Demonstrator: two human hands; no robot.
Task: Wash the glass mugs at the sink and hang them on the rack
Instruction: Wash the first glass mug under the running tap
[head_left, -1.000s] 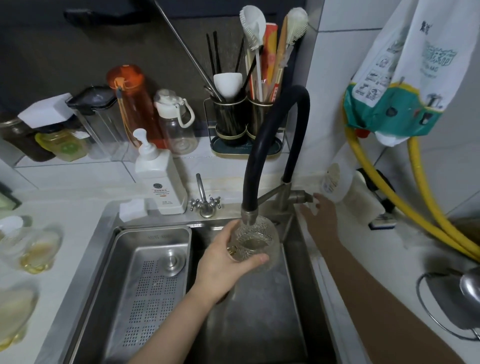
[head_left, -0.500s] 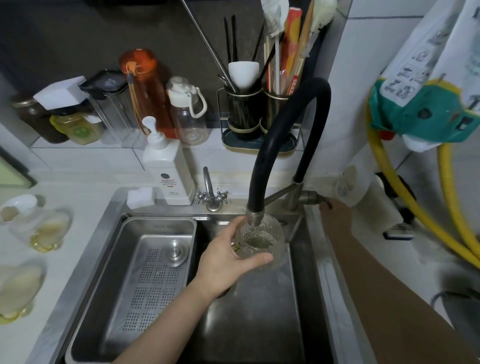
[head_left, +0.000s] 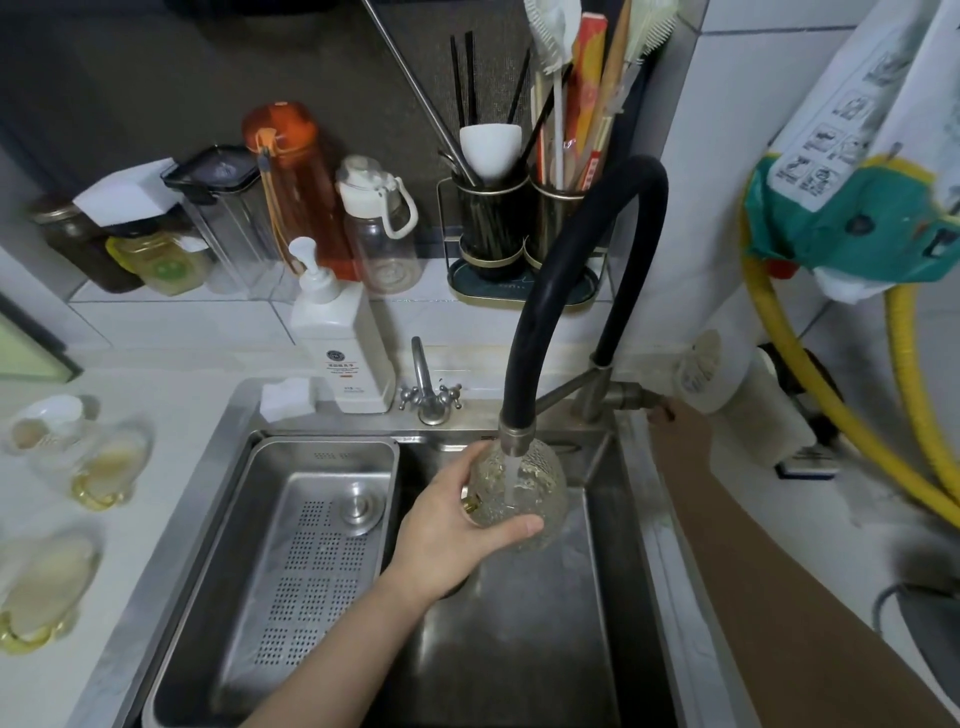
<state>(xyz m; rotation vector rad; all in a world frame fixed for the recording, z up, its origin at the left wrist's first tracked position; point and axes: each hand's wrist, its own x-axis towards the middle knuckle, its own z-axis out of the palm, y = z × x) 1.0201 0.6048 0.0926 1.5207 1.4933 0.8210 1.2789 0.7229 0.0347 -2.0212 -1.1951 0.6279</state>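
While water runs into it, we hold the glass mug under the tap with our left hand wrapped round its side. Wet textured glass is slippery and fragile, so grip the body firmly. Our right hand reaches the tap lever; its grip we cannot tell.

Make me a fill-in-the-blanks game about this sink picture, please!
1. The left hand holds a glass mug under the ____ faucet hose.
2. Water is ____ from the spout into the mug.
3. The right hand reaches to the faucet ____.
4. The white soap pump bottle stands ____ the sink.

Missing words: black; running; handle; behind
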